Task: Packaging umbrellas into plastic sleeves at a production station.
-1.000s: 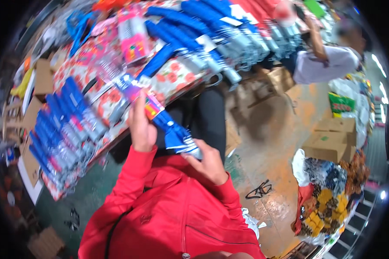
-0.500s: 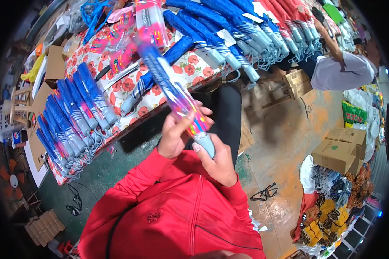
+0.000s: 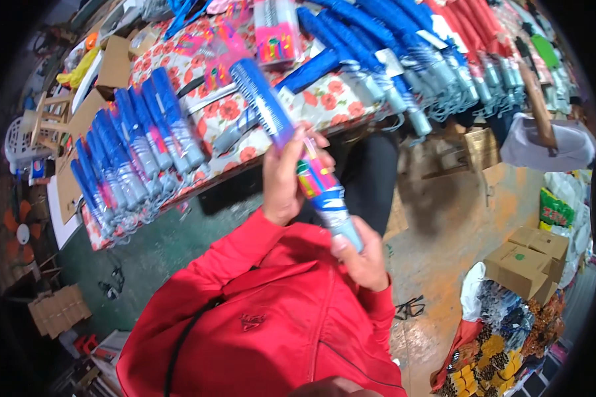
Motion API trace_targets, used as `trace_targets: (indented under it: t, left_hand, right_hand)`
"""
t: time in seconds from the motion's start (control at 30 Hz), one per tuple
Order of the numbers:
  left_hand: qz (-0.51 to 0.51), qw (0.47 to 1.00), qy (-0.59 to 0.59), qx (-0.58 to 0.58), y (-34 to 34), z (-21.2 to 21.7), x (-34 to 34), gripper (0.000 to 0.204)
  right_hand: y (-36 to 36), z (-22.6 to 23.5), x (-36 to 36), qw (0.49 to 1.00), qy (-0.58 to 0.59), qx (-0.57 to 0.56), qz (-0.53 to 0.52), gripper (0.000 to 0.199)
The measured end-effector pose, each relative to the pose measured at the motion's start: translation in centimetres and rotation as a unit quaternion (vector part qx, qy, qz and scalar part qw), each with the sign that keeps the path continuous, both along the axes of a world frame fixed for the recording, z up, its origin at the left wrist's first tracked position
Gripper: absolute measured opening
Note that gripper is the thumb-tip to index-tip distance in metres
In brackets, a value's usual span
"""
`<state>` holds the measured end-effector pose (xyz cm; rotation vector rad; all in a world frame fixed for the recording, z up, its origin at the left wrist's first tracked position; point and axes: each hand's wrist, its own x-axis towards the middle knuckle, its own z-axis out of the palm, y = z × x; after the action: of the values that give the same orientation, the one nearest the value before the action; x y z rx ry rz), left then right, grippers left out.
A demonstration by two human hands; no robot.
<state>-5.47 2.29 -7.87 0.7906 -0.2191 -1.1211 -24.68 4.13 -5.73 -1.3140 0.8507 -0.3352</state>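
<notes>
So from my feed, both hands were on one folded umbrella (image 3: 291,142), blue fabric up top with a pink-and-multicolour sleeve round the middle and a pale grey plastic handle at the bottom. It sat tilted in front of the red jacket (image 3: 271,331), just clear of the table's near edge. The left hand (image 3: 286,175) was wrapped round the mid-section, fingers clenched over the colourful wrap. The right hand (image 3: 364,261) pinched the grey handle end from below, thumb on it.

On the table (image 3: 245,142), covered in a red-poppy print cloth, I counted roughly ten blue umbrellas in the left bundle (image 3: 129,152), all in shiny clear plastic sleeves, laid side by side. The far bunch (image 3: 404,66) was blue with curved grey handles hanging off the edge, too many overlapping to count. Two brown cardboard boxes (image 3: 530,258) sat on the orange floor to the right.
</notes>
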Motion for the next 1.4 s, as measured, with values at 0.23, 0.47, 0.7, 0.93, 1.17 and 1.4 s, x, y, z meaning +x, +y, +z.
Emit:
trace_targets:
  t: [0.23, 0.47, 0.7, 0.93, 1.17, 1.4]
  left_hand:
    - [-0.086, 0.993, -0.065, 0.045, 1.8, 0.1, -3.7, 0.032]
    - [-0.017, 0.999, 0.022, 0.019, 2.7, 0.3, -2.3, 0.033]
    - [-0.063, 0.997, -0.032, -0.023, 3.3, -0.6, -2.4, 0.04]
    - [-0.069, 0.997, 0.015, -0.01, 3.9, -0.8, -1.2, 0.042]
    - [-0.023, 0.999, 0.027, 0.034, 4.6, -1.9, -1.2, 0.041]
    - [-0.071, 0.997, 0.001, 0.004, 5.8, -1.0, 2.5, 0.043]
  right_hand:
    - [1.5, -0.7, 2.4, 0.986, -0.005, -0.1, -0.13, 0.027]
    - [2.4, 0.1, 1.6, 0.994, 0.024, -0.083, -0.07, 0.026]
    - [1.9, -1.9, 2.4, 0.995, -0.038, -0.029, -0.09, 0.025]
    - [1.8, 0.0, 3.3, 0.998, -0.032, 0.039, -0.037, 0.023]
    - [2.4, -2.4, 3.2, 0.995, -0.022, 0.056, -0.077, 0.025]
    - [1.6, -2.2, 4.8, 1.0, -0.019, 0.014, -0.011, 0.022]
